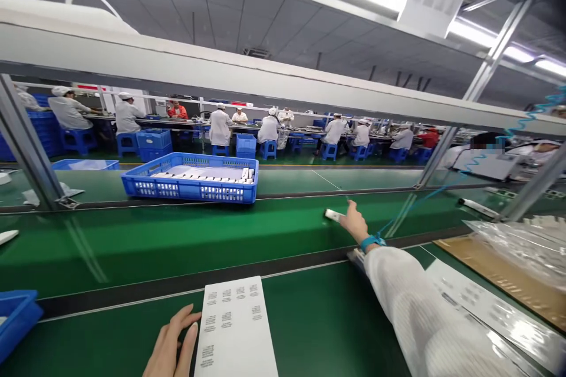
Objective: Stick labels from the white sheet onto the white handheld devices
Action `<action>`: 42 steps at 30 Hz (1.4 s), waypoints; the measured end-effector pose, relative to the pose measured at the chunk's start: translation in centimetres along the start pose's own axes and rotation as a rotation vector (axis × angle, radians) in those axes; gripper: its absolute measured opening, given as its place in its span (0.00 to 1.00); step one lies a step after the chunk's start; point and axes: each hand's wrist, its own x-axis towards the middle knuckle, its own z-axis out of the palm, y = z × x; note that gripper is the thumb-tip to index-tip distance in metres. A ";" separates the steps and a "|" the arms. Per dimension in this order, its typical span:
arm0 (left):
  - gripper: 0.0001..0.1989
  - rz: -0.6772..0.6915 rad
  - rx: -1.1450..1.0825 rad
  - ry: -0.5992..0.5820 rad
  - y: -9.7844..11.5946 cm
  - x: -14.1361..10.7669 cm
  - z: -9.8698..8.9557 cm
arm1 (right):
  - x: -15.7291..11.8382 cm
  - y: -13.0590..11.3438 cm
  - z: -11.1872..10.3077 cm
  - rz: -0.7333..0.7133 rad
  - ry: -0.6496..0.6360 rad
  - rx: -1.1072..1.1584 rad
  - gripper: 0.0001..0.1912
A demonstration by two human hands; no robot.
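Note:
My right hand point(355, 224) reaches far out over the green conveyor belt, a blue wrist strap point(372, 241) around its wrist. Its fingers are on a small white stick-shaped piece with a black end point(332, 215), partly hidden by the hand. My left hand point(173, 343) is low in the view, fingers apart, by the left edge of a white sheet of labels point(239, 336). Small blocks of black print stand in rows on that sheet, with bare gaps between some of them. The left fingertips touch or nearly touch its edge.
A blue basket point(190, 193) of white pieces sits beyond the belt point(283, 227). Another white piece point(477, 208) lies farther right. More label sheets point(490, 300) and clear plastic bags point(526, 247) are at right, a blue bin point(17, 318) at left. Seated co-workers fill the background.

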 end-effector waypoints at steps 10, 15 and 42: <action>0.27 0.185 -0.577 0.167 3.3 -3.3 -0.3 | -25.2 -13.7 1.0 -1.047 0.107 0.297 0.36; 0.18 0.011 -1.025 -0.142 3.6 -3.8 -0.2 | -33.5 -14.9 1.4 -1.512 0.061 0.247 0.22; 0.27 0.027 -0.855 -0.123 3.4 -6.2 1.9 | -30.6 -14.9 2.8 -0.698 -0.803 1.093 0.11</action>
